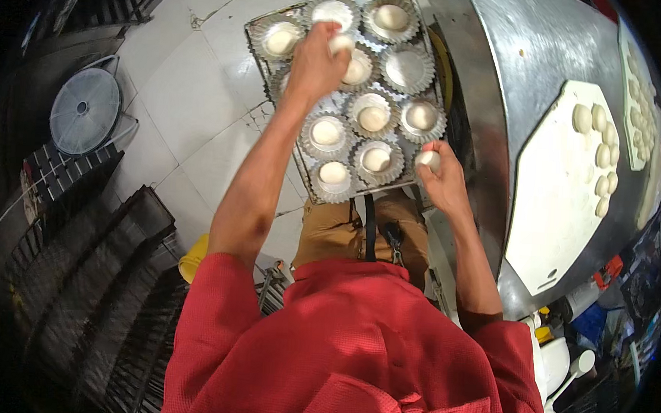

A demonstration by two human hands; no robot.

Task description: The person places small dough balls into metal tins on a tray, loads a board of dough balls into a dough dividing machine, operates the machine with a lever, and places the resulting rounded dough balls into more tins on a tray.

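A metal tray (302, 171) of fluted round tins lies below me; most tins hold a white dough ball (373, 118), and one tin (406, 68) on the right side is empty. My left hand (317, 60) reaches over the tray's middle, fingers closed on a dough ball (343, 43) above the tins. My right hand (442, 181) hovers at the tray's right edge, gripping another dough ball (427, 160).
A steel counter (518, 52) on the right carries a white board (563, 196) with several dough balls (604, 155). A round fan guard (85, 111) and dark racks (88, 268) lie on the tiled floor at left. Bottles and tools crowd the lower right.
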